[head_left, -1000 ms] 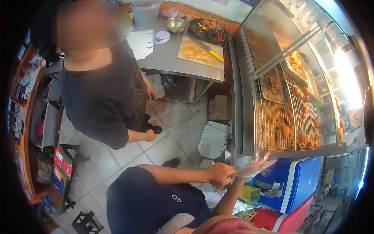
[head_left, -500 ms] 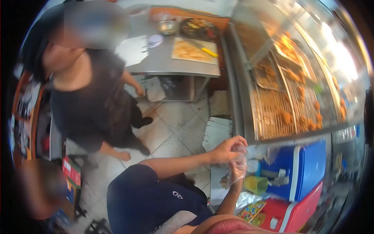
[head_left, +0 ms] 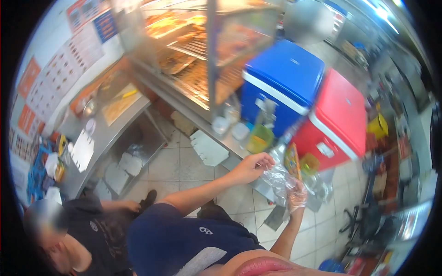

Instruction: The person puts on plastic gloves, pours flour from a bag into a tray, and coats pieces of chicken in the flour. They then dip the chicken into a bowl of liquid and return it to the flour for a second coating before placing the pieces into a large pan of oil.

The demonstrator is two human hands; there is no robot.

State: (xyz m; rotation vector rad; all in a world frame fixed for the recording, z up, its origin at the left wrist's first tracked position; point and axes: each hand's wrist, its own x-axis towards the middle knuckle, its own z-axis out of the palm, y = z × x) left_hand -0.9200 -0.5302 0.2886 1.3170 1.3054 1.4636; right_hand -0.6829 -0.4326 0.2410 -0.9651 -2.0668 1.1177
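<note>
My left hand [head_left: 252,168] reaches in from the left, bare, its fingers loosely bent and apart, with nothing visible held. It is beside crumpled clear plastic or foil [head_left: 277,180] on the metal counter. To the right of that sheet is my right hand [head_left: 297,194] in a thin clear plastic glove. Its fingers look slightly spread, though plastic and blur partly obscure them. A colourful printed packet [head_left: 292,161] lies just beyond my right hand. A yellow-green cup [head_left: 260,139] stands past my left hand.
Blue cooler [head_left: 285,78] and red cooler [head_left: 334,117] stand beyond the hands. A glass food warmer [head_left: 212,55] holds fried food. At the left, a steel table [head_left: 117,122] bears a board [head_left: 120,108] and a yellow-handled knife [head_left: 130,93]. A co-worker [head_left: 92,230] stands at lower left.
The view has turned right, towards the coolers. My left hand has come away from the gloved right hand, and both are now beside the crumpled sheet.
</note>
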